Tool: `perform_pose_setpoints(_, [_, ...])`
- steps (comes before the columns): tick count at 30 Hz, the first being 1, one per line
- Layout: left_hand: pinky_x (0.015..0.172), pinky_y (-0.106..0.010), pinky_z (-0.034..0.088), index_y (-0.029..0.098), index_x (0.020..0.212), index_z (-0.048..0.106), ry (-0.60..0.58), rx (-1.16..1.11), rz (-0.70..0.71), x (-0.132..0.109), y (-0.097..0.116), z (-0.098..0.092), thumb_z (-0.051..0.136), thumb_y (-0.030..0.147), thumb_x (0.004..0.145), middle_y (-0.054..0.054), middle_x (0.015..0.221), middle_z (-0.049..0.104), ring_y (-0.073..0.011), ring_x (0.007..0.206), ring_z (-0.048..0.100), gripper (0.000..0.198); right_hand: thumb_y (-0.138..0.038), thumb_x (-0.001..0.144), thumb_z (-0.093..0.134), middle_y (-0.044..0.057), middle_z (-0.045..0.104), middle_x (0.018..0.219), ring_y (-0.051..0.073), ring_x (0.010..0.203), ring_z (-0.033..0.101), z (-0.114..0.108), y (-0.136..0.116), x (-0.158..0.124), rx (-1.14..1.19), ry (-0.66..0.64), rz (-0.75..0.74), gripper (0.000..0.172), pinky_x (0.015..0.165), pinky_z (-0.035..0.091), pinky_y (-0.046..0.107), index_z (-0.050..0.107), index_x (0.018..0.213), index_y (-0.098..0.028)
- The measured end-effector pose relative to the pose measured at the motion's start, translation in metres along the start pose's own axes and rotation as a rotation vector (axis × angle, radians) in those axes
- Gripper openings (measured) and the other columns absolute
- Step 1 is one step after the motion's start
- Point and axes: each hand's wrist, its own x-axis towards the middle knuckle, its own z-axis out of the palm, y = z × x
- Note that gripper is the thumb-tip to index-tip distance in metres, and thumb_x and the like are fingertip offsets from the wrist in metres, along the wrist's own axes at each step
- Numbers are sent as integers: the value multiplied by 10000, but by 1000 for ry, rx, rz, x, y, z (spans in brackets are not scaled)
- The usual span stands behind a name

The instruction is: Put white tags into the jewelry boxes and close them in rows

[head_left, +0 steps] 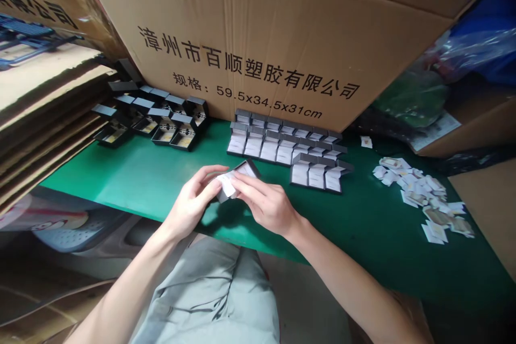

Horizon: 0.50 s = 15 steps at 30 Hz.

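Over the front edge of the green tabletop, my left hand (194, 198) is closed around a small dark jewelry box (249, 167) with its lid raised. My right hand (273, 203) has its fingers closed on a white insert pad (227, 185) at the mouth of that box. The fingers hide part of the box, and how far the pad sits inside cannot be seen. Beyond my right hand stand rows of open boxes with white inserts (316, 176). Farther left is a cluster of open dark boxes (164, 130) with yellowish pieces inside.
A loose pile of white pads (421, 188) lies on the right of the green table (161, 177), with a single pad (366, 142) behind it. A large printed cardboard carton (250, 27) rises along the back. Stacked boards (52, 113) border the left side.
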Motion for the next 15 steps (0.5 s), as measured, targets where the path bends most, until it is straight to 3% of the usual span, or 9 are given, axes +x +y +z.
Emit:
perform_pose_setpoints(5, [855, -297, 560, 171, 1199, 684, 30, 139, 52, 0, 12, 6, 610, 550, 931, -91, 1220, 722, -234, 983, 689, 471, -165, 1006, 586, 45, 747, 1247, 174, 1047, 764, 0, 0, 2, -65, 101, -88, 310, 913, 652, 271, 690, 1294, -213])
perform_pose_setpoints(9, [815, -301, 553, 133, 1184, 679, 4, 179, 32, 1, 18, 8, 557, 602, 943, -106, 1125, 733, -229, 921, 676, 541, -149, 976, 638, 33, 786, 1149, 155, 875, 765, -2, -3, 3, -132, 149, -111, 268, 752, 642, 256, 715, 1229, -194])
perform_pose_setpoints(12, [870, -330, 558, 114, 1240, 660, -40, 110, 34, 1, 14, 7, 601, 653, 894, -134, 1149, 728, -263, 984, 681, 643, -159, 949, 679, 6, 805, 1075, 169, 722, 672, -4, -4, 4, -189, 181, -81, 282, 631, 586, 309, 724, 1219, -228])
perform_pose_setpoints(15, [909, -352, 565, 146, 1409, 563, -100, 1, 43, 0, 7, 7, 786, 606, 758, -133, 1195, 715, -285, 1035, 687, 827, -189, 935, 704, 9, 812, 1000, 209, 774, 623, -4, -5, 5, -175, 196, -33, 254, 687, 565, 368, 735, 1181, -245])
